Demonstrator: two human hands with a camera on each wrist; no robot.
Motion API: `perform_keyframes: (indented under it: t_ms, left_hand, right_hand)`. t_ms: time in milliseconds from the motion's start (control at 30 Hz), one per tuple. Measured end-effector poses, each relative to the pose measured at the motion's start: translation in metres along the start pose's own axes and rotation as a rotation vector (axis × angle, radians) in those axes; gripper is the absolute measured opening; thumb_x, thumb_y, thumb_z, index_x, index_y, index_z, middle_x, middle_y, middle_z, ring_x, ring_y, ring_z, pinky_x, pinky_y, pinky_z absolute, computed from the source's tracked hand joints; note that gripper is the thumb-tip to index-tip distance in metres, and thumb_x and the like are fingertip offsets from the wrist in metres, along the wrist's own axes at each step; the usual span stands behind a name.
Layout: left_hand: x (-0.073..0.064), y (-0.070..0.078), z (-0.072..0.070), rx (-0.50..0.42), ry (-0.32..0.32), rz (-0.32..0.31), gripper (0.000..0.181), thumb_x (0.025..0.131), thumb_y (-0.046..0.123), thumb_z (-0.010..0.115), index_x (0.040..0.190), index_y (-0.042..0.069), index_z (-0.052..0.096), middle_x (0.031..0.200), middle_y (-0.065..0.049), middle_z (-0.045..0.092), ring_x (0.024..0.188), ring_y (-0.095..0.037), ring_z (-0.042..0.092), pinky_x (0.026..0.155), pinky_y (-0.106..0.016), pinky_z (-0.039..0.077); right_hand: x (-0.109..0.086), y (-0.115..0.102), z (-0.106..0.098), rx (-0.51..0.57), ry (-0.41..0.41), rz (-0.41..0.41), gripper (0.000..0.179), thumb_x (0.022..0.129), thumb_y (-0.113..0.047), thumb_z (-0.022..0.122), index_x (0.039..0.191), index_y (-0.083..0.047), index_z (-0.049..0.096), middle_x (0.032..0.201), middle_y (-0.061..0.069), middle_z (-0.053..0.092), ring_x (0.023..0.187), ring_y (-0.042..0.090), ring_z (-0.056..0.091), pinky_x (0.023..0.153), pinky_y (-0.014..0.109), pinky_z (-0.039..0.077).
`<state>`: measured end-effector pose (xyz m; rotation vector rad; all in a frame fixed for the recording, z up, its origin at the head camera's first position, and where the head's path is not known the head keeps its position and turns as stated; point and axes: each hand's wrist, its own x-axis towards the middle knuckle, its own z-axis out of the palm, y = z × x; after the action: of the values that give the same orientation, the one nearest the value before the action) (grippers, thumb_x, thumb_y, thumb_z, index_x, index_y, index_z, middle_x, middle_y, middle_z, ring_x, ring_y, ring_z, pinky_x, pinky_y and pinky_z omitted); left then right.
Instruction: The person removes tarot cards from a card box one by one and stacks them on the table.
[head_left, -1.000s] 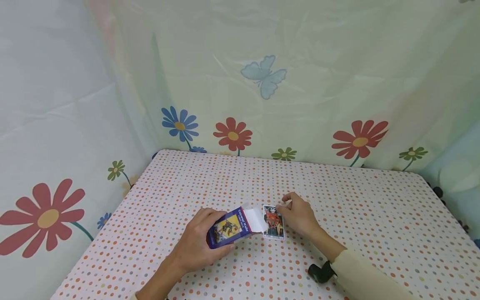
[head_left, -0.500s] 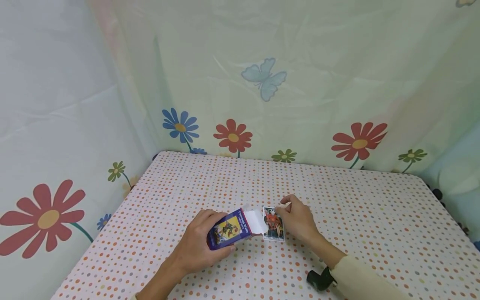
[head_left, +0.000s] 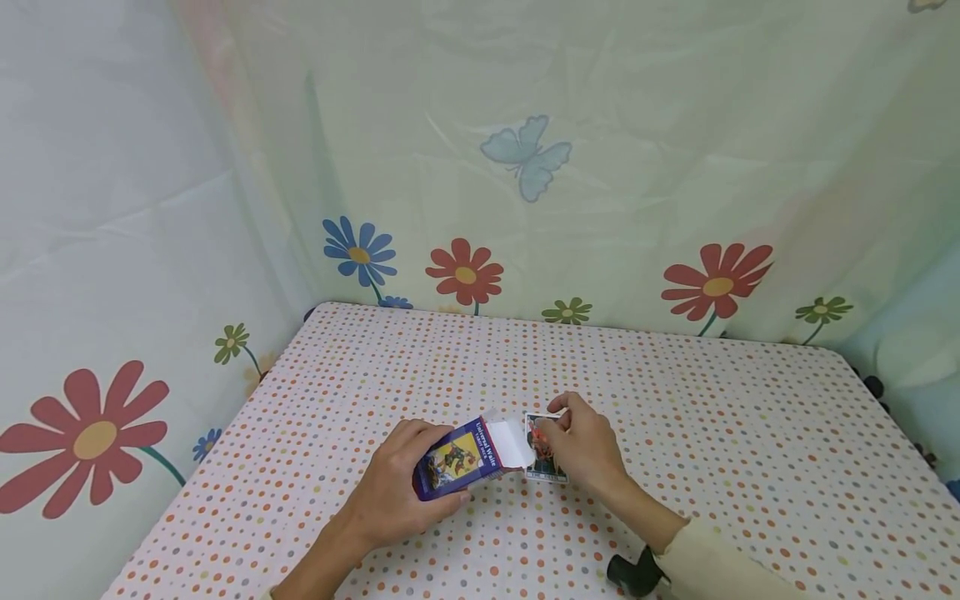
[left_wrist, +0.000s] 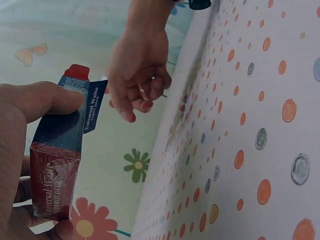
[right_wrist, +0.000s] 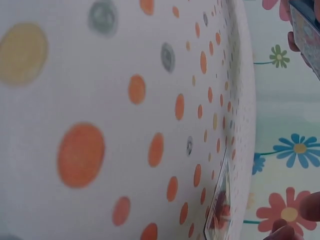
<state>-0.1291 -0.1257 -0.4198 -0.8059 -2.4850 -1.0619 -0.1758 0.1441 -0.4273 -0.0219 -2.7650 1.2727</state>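
While the left hand [head_left: 393, 492] grips the Universal Waite tarot deck box [head_left: 453, 460], thumb on one side and fingers round the other, the right hand [head_left: 591, 446] hovers over a tarot card [head_left: 542, 465] with its fingers loosely bent and, in its own wrist view, thumb and finger parted. Face up on the worktop [head_left: 420, 358], the card lies just beyond the mouth of the box; it shows a red figure, partly covered in the head view by the right hand, and its title is too small to read surely. Held tilted above the surface, the box has its white flap [head_left: 512, 442] folded out towards the card's left edge; whether they touch I cannot tell. A cream sleeve [head_left: 723, 562] covers the right forearm, with a dark device [head_left: 633, 575] beside it. Behind the dotted worktop hangs a pale backdrop [head_left: 615, 100] printed with flowers and a blue butterfly [head_left: 527, 158].
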Motion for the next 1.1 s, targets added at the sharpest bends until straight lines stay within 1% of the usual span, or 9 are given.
perform_keyframes:
  t_ms: [167, 400, 667, 800, 867, 1033, 1100]
  left_hand:
    - [0.0, 0.0, 0.0, 0.001, 0.0, -0.002, 0.069, 0.072, 0.037, 0.091, 0.132, 0.015, 0.064, 0.117, 0.008, 0.059, 0.1, -0.005, 0.052, 0.079, -0.025, 0.053]
    - [-0.001, 0.0, 0.0, 0.004, -0.004, -0.018, 0.069, 0.072, 0.036, 0.09, 0.132, 0.015, 0.064, 0.117, 0.009, 0.058, 0.099, -0.005, 0.052, 0.078, -0.024, 0.053]
    - [-0.001, 0.0, 0.001, -0.004, -0.003, -0.022, 0.069, 0.072, 0.036, 0.09, 0.132, 0.015, 0.064, 0.117, 0.009, 0.058, 0.099, -0.005, 0.052, 0.077, -0.024, 0.053]
    - [-0.001, -0.001, 0.001, -0.004, -0.003, -0.022, 0.069, 0.072, 0.036, 0.091, 0.132, 0.015, 0.064, 0.117, 0.008, 0.058, 0.098, -0.005, 0.052, 0.076, -0.024, 0.053]
    - [-0.001, -0.001, 0.001, -0.005, -0.004, -0.021, 0.069, 0.072, 0.036, 0.091, 0.132, 0.015, 0.064, 0.117, 0.008, 0.058, 0.099, -0.005, 0.052, 0.076, -0.024, 0.053]
    - [-0.001, -0.001, 0.001, -0.004, -0.008, -0.024, 0.07, 0.073, 0.036, 0.09, 0.133, 0.014, 0.063, 0.119, 0.007, 0.058, 0.099, -0.005, 0.052, 0.077, -0.024, 0.053]
    - [-0.001, -0.001, 0.001, -0.005, -0.009, -0.027, 0.07, 0.073, 0.036, 0.09, 0.133, 0.014, 0.063, 0.118, 0.008, 0.058, 0.099, -0.005, 0.052, 0.077, -0.024, 0.053]
  right_hand:
    - [-0.002, -0.003, 0.001, 0.03, 0.011, -0.008, 0.025, 0.094, -0.02, 0.065, 0.114, -0.005, 0.062, 0.072, 0.002, 0.059, 0.049, 0.015, 0.049, 0.044, 0.028, 0.036]
    - [-0.006, -0.008, 0.001, 0.095, 0.013, -0.009, 0.02, 0.097, -0.016, 0.059, 0.114, -0.005, 0.062, 0.071, 0.004, 0.057, 0.052, 0.016, 0.049, 0.045, 0.028, 0.037]
    - [-0.011, -0.013, 0.002, 0.121, 0.032, -0.023, 0.016, 0.096, -0.014, 0.058, 0.109, -0.006, 0.062, 0.07, 0.003, 0.056, 0.057, 0.017, 0.048, 0.052, 0.029, 0.039]
    - [-0.013, -0.015, 0.002, 0.14, 0.038, -0.028, 0.014, 0.097, -0.014, 0.058, 0.109, -0.007, 0.062, 0.07, 0.003, 0.056, 0.06, 0.017, 0.051, 0.053, 0.028, 0.04]
    - [-0.014, -0.016, 0.002, 0.155, 0.04, -0.033, 0.013, 0.098, -0.014, 0.059, 0.108, -0.007, 0.061, 0.071, 0.006, 0.057, 0.06, 0.018, 0.052, 0.054, 0.028, 0.041]
    - [-0.017, -0.018, 0.002, 0.206, 0.034, -0.048, 0.011, 0.098, -0.013, 0.059, 0.107, -0.007, 0.06, 0.076, 0.012, 0.062, 0.066, 0.023, 0.059, 0.058, 0.028, 0.044]
    - [-0.018, -0.019, 0.003, 0.223, 0.033, -0.053, 0.01, 0.098, -0.012, 0.059, 0.107, -0.007, 0.06, 0.077, 0.012, 0.063, 0.068, 0.024, 0.06, 0.059, 0.027, 0.045]
